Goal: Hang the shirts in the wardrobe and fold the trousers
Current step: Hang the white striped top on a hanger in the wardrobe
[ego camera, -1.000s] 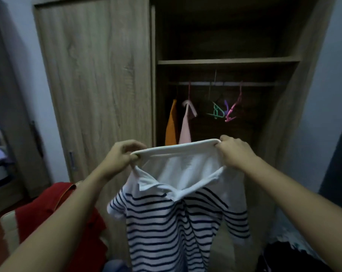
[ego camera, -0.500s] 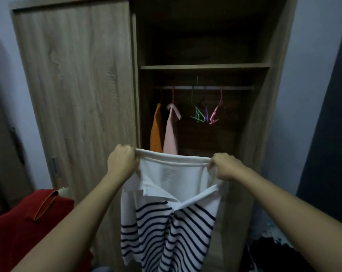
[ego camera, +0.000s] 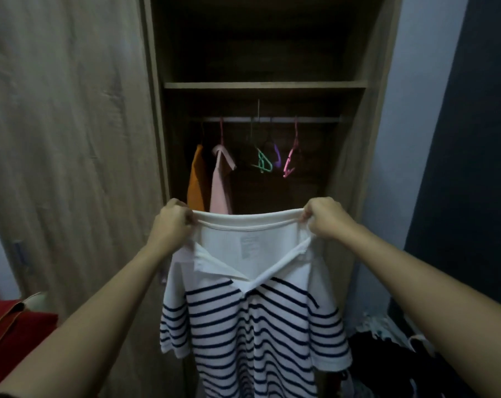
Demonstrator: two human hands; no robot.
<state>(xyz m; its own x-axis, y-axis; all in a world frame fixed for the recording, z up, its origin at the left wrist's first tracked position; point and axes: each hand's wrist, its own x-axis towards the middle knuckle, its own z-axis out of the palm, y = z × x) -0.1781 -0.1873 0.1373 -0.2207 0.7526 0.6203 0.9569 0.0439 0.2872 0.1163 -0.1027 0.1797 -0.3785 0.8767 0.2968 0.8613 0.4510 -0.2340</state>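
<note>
Shirt [ego camera: 249, 326] nearer wardrobe [ego camera: 265, 85], between hands [ego camera: 173, 222] [ego camera: 326, 218]

striped shirt [ego camera: 252, 326] cut off below; dark heap [ego camera: 387, 363], perhaps clothes.

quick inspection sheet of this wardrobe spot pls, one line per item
surface: nothing seen
job's things: striped shirt held up by its neck edge in front of the open wardrobe, not on a hanger; orange shirt and pink shirt hang at the left of the rail; green hanger, purple hanger and pink hanger hang empty further right
clutter: red garment lower left; dark clothes pile lower right
hands: left hand and right hand each pinch one end of the neck edge
cables: nothing seen
surroundings: wooden door at left; shelf above the rail; pale wall at right
</note>
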